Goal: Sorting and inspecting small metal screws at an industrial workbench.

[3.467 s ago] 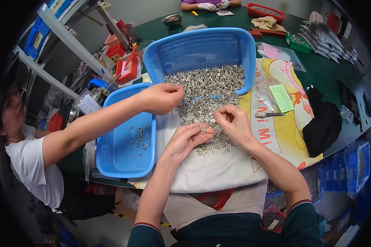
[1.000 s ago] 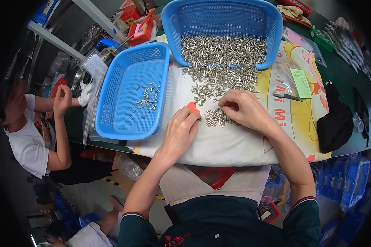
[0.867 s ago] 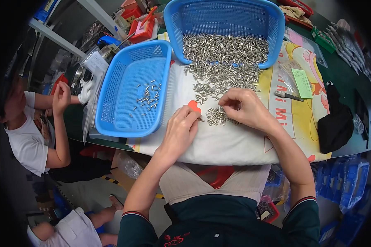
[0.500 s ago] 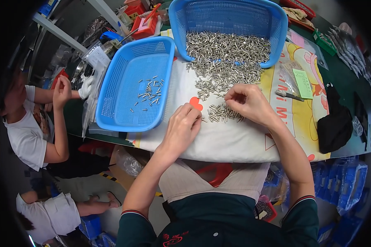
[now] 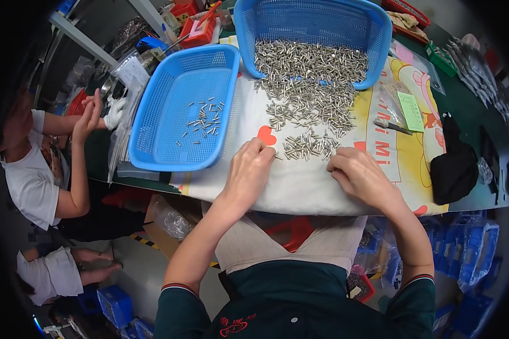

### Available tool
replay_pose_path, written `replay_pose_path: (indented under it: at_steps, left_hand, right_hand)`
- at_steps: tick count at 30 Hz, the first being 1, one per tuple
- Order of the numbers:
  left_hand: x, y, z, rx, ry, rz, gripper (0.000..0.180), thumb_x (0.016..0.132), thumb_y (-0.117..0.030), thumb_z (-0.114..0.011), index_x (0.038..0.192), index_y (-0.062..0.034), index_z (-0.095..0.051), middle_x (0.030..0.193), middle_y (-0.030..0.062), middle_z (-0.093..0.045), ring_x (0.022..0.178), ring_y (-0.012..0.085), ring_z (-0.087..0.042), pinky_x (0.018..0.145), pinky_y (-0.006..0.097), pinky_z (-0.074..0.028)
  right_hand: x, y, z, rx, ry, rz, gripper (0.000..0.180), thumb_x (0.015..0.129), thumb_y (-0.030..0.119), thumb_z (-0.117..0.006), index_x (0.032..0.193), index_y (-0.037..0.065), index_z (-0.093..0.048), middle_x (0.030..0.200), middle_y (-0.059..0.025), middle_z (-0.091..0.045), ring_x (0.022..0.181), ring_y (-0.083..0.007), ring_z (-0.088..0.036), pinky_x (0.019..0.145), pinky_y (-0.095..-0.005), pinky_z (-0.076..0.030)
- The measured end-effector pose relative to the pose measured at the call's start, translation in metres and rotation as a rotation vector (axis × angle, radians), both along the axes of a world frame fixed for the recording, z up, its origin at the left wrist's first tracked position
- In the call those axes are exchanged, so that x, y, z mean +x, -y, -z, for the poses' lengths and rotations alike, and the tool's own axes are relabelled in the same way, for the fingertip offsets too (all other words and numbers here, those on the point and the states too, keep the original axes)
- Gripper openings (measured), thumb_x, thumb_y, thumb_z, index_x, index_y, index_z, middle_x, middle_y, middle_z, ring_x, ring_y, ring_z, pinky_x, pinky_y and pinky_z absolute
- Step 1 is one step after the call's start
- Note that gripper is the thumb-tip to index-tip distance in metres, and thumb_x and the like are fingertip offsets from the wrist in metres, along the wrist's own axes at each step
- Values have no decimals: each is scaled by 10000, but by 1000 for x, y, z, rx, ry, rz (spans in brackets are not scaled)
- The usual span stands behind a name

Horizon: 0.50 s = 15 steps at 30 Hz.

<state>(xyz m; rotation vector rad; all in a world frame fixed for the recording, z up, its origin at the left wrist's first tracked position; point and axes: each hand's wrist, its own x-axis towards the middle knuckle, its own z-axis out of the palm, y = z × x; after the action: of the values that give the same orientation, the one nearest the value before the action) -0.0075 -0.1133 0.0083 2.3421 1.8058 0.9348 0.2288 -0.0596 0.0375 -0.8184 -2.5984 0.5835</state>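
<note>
Small silvery metal pins (image 5: 310,146) lie in a loose cluster on the white cloth (image 5: 300,189), between my two hands. My left hand (image 5: 247,174) rests left of the cluster, its fingers pinched together; the end of one pin pokes out at the fingertips. On the other side, my right hand (image 5: 363,176) is closed with curled fingers by the cluster's right edge; whatever it may hold is hidden. Beyond, a larger heap of pins (image 5: 311,101) spills from a tipped blue plastic basket (image 5: 316,20). A second blue basket (image 5: 158,127) at the left holds a few scattered pins.
A green label (image 5: 411,112) on a clear bag and a dark-handled tool (image 5: 393,126) lie on the right. Black cloth (image 5: 453,166) sits at the right edge. A co-worker (image 5: 37,164) sits at the left. Red bins (image 5: 198,34) stand at the back.
My right hand has drawn back from the top of the small cluster to its right side, nearer to me. My left hand stays about where it was. The co-worker's hands have come together.
</note>
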Motion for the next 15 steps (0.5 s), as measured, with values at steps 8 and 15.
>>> replay_pose_path:
  at_steps: [8,15]
  left_hand:
    - [-2,1,0,38,-3,30,99,696,27,-643,780,-3,-599,738,107,-535,671,287,-555,588,376,-448]
    - [-3,2,3,61,-5,12,155,619,76,-604,725,-3,-522,723,110,-527,654,288,-546,582,380,-448]
  right_hand:
    - [7,3,12,62,-22,54,57,735,10,-577,784,-2,-550,788,-129,-519,770,-315,-528,649,-398,-432]
    - [3,-1,9,100,19,32,62,723,16,-583,757,-6,-536,743,-133,-531,732,-310,-545,606,-396,-443]
